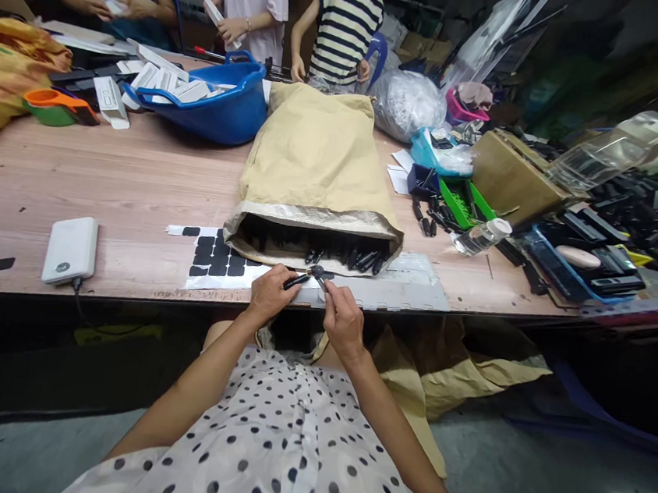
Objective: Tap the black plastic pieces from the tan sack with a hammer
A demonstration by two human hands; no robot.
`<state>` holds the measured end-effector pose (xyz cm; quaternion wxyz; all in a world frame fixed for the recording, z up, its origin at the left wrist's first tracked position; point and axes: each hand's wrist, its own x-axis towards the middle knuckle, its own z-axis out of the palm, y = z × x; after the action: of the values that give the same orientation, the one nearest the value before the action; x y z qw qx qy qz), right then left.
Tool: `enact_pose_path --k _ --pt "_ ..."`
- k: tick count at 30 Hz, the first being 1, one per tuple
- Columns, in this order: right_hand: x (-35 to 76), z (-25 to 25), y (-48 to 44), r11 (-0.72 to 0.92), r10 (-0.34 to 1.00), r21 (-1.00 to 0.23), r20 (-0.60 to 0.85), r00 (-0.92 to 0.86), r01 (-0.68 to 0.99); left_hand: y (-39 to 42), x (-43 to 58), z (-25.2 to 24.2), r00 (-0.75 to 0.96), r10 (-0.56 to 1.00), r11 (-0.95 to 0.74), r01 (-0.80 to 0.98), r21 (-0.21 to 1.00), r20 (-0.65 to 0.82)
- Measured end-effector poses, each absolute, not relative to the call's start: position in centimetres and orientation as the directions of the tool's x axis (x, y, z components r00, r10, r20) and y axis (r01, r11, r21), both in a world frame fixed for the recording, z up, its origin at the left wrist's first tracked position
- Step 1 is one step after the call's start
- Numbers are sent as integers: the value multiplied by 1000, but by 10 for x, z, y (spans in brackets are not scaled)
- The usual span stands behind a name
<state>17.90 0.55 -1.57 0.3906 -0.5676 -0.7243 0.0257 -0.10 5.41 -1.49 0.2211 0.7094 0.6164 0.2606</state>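
Observation:
My left hand (270, 295) is closed on a slim black pen-like piece (298, 281) near the table's front edge. Between the fingers of my right hand (346, 319) is a small part with a round dark head (317, 271); its exact kind is too small to make out. The head touches or nearly touches the tip of the black piece. Just beyond both hands lies a tan paper sack (321, 151), its mouth facing me, with several black pieces (366, 261) inside. Left of my hands is a sheet of black stickers (219, 257).
A white power bank (70, 251) with a cable lies at left. Farther back stands a blue basin (220, 102) of white boxes. A green tray (466, 202), a plastic bottle (483, 235) and a cardboard box (516, 176) crowd the right. Several people stand across the table.

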Motion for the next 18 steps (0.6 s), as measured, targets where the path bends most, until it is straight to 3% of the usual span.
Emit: enact_pose_path --k 11,18 --pt "168 -5 2 410 840 -486 531 -111 772 54 -3 -9 103 993 -114 726 678 58" --pt "175 -8 5 338 874 -519 482 -58 785 52 0 -6 92 993 -114 725 679 69"
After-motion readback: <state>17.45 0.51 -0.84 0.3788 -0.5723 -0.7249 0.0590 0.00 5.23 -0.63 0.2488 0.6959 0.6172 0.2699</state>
